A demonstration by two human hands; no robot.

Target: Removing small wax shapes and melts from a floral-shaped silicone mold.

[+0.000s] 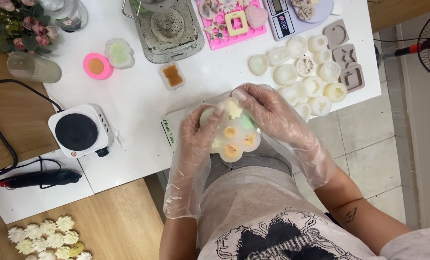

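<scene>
Tabletop (143, 96), white, spreads beyond my gloved left hand (195, 139) and right hand (268, 115), both gripping the translucent mould (234, 137) between them; tiled floor (369, 139) lies right of the right hand.

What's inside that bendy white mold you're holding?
The white mold holds small shaped pieces in its pockets: a pale yellow star, a green one and orange-yellow ones. The left hand and right hand cover its edges, so other pockets are hidden.
</scene>
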